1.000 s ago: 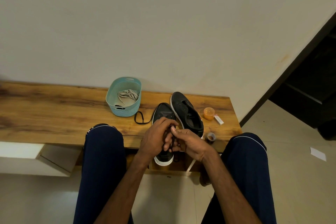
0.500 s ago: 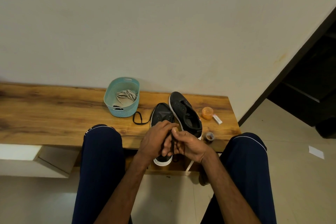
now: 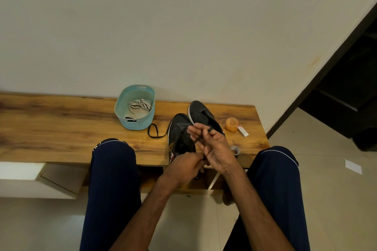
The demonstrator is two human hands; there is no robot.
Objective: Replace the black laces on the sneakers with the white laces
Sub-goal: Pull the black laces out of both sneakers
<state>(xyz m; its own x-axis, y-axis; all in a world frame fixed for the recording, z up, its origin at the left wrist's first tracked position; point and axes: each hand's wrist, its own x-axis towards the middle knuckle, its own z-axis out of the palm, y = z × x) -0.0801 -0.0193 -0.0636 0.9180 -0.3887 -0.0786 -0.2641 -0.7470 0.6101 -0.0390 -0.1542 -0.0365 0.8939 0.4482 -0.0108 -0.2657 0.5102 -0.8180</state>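
Observation:
Two black sneakers stand on the wooden bench (image 3: 61,128): the left sneaker (image 3: 179,130) in front of me and the right sneaker (image 3: 201,114) behind it, with bare eyelets. A black lace (image 3: 156,131) trails from the left sneaker onto the bench in a loop. My right hand (image 3: 216,146) is raised over the left sneaker with the black lace wound around its fingers. My left hand (image 3: 183,166) sits lower, at the shoe's heel, pinching the same lace. White laces (image 3: 140,105) lie in a teal basket (image 3: 122,108).
An orange lidded tub (image 3: 231,124), a small white box (image 3: 243,131) and a small round jar (image 3: 235,150) sit right of the shoes. My knees (image 3: 114,155) flank the hands. The wall is right behind the bench; a dark doorway opens at right.
My right hand has lifted up and away from the left one, pulling the black lace out. My left hand has dropped toward the heel of the left sneaker.

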